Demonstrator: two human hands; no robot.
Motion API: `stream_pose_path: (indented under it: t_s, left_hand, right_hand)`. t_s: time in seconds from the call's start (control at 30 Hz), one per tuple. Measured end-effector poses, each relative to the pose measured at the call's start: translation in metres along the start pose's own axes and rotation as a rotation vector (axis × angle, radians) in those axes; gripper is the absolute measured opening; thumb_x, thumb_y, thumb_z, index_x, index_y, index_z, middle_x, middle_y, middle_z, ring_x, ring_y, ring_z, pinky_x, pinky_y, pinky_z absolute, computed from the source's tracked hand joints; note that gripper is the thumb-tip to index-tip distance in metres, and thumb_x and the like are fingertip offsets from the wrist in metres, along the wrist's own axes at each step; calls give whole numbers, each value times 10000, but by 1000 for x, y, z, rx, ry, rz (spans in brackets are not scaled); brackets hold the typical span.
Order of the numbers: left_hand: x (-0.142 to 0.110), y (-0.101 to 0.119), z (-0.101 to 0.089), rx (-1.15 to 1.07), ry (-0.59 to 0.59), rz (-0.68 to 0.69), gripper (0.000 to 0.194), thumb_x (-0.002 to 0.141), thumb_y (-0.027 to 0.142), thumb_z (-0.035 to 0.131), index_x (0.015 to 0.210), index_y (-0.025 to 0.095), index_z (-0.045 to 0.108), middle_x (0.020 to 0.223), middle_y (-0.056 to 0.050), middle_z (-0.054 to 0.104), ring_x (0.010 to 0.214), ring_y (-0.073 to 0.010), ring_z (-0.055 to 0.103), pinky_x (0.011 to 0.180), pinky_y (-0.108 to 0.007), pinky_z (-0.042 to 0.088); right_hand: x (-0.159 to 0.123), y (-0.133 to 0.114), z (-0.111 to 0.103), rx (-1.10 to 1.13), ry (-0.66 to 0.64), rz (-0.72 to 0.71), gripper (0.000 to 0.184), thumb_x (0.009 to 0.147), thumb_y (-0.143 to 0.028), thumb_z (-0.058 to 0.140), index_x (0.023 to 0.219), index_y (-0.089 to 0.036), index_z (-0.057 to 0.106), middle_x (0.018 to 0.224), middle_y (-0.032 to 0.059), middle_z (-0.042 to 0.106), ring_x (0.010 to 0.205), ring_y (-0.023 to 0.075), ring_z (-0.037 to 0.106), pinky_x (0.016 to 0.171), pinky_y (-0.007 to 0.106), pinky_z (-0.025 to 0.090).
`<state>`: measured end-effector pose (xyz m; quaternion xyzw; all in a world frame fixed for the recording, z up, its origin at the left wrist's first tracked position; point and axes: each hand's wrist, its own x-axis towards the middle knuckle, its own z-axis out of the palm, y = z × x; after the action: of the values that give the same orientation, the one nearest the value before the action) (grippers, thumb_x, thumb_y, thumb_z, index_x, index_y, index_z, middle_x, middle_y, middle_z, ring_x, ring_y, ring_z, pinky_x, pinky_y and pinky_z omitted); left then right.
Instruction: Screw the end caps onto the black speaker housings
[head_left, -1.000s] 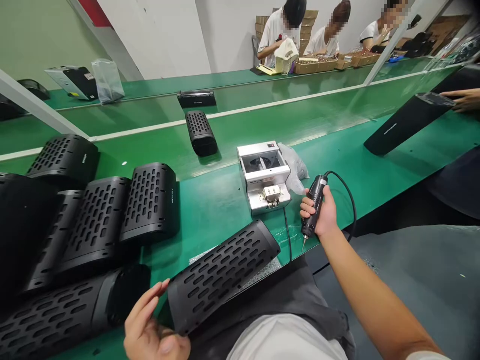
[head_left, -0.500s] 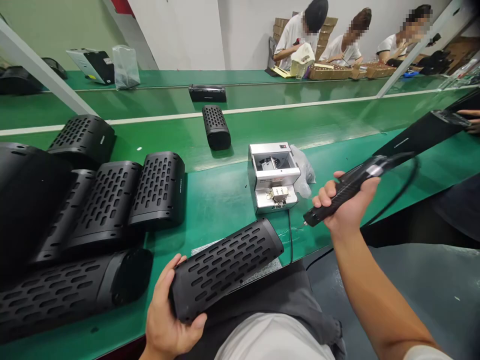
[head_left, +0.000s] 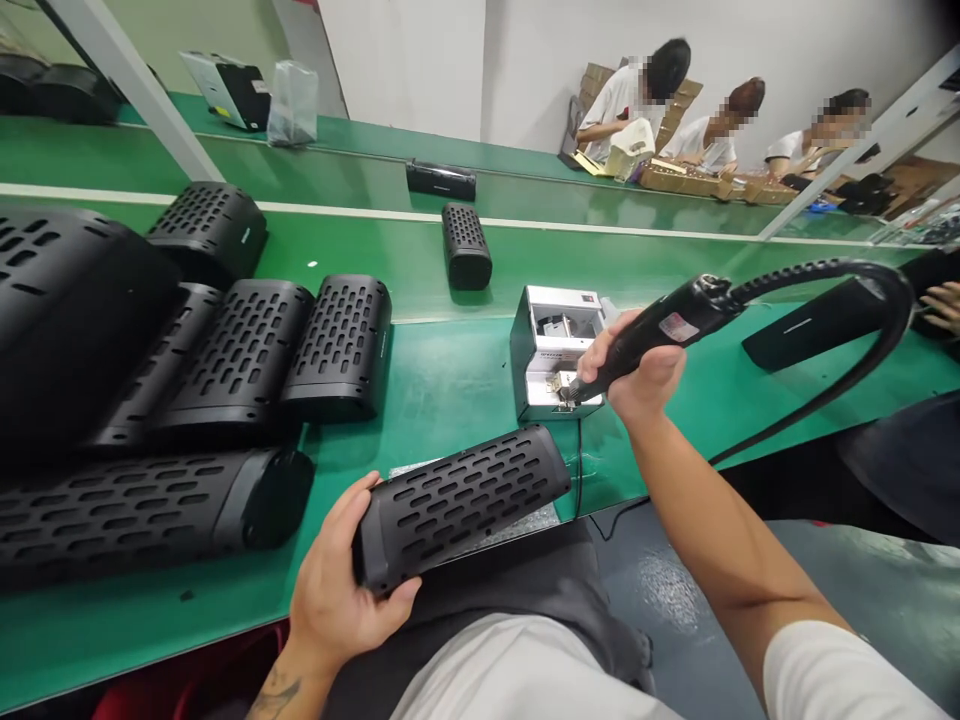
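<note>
While our left hand curls tightly around a black perforated speaker, holding it over the near edge of a green bench, our right hand closes in a firm fist on a corded electric screwdriver. Its tip points into the front of a silver screw feeder. More black speaker casings lie in a row on the bench to our left.

Electric screwdriver tip — hidden against the screw feeder, co-worker's hand — cut off at right
</note>
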<state>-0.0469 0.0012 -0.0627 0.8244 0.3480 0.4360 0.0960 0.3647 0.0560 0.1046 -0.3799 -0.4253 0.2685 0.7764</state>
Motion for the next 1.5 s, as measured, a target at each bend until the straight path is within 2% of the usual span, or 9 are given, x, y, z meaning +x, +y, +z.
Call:
stream_pose_path:
  t_s: [0.3, 0.4, 0.5, 0.57, 0.63, 0.73, 0.97, 1.27, 1.5]
  left_hand:
    - [0, -2, 1, -14, -15, -12, 1055, 1062, 644, 853, 1929, 256, 394, 1774, -268, 693, 1585, -501, 784, 1261, -676, 725]
    - [1, 0, 0, -36, -43, -35, 1108, 1031, 634, 896, 1933, 255, 375, 1812, -272, 670, 1620, -510, 766, 1287, -679, 708]
    - [2, 3, -1, -35, -95, -106, 1137, 1004, 622, 916, 1924, 254, 358, 1836, -263, 659, 1645, -505, 752, 1317, -675, 691]
    - [2, 3, -1, -31, -112, -130, 1129, 1002, 613, 915, 1916, 246, 363, 1840, -259, 658, 1654, -498, 747, 1335, -668, 681]
    - [2, 3, -2, -27, -114, -125, 1120, 1006, 606, 913, 1914, 244, 367, 1846, -254, 656, 1660, -496, 743, 1345, -664, 676]
    - [3, 3, -2, -27, -93, -95, 1121, 1012, 587, 916, 1927, 243, 369, 1842, -249, 663, 1654, -499, 747, 1338, -661, 682]
    - [3, 2, -1, -40, -64, -49, 1171, 1007, 553, 952, 1973, 273, 352, 1837, -248, 675, 1648, -504, 754, 1328, -667, 689]
    - [3, 2, 0, -94, -60, -44, 1177, 996, 506, 980, 1976, 302, 362, 1811, -259, 683, 1625, -532, 760, 1306, -729, 686]
    - [4, 1, 2, -130, -39, -38, 1174, 990, 530, 994, 1970, 310, 387, 1778, -247, 698, 1616, -533, 759, 1320, -734, 677]
  right_hand:
    - [-16, -16, 5, -118, 52, -108, 809, 778, -1067, 943, 978, -289, 850, 612, -46, 666, 456, 163, 629, 475, 325, 556]
    - [-31, -51, 6, -102, 33, -117, 811, 705, -1062, 989, 1023, -327, 861, 626, -45, 655, 467, 192, 635, 478, 356, 571]
    - [-60, -101, 5, -94, -41, -31, 801, 662, -1037, 1039, 1083, -369, 899, 674, -10, 694, 498, 238, 663, 538, 452, 661]
    - [-82, -127, 4, -115, -114, 60, 716, 745, -1011, 1021, 1110, -399, 947, 676, 25, 728, 508, 272, 687, 595, 518, 699]
    - [-102, -137, 4, -113, -172, 110, 633, 860, -979, 964, 1127, -406, 986, 677, 57, 763, 517, 298, 710, 615, 543, 696]
    - [-115, -125, 5, -58, -227, 128, 520, 969, -836, 957, 1194, -370, 1005, 754, 81, 833, 580, 316, 759, 657, 543, 691]
    - [-100, -80, 6, 83, -287, 66, 599, 906, -811, 1053, 1161, -274, 981, 754, 27, 835, 523, 252, 740, 557, 438, 657]
    - [-86, -66, 20, 89, -313, 186, 618, 830, -841, 1088, 1015, -283, 900, 682, -18, 786, 464, 220, 689, 470, 382, 620]
    - [-96, -73, 14, 43, -413, 122, 552, 915, -832, 1031, 1038, -307, 914, 707, -31, 784, 471, 181, 690, 530, 353, 632]
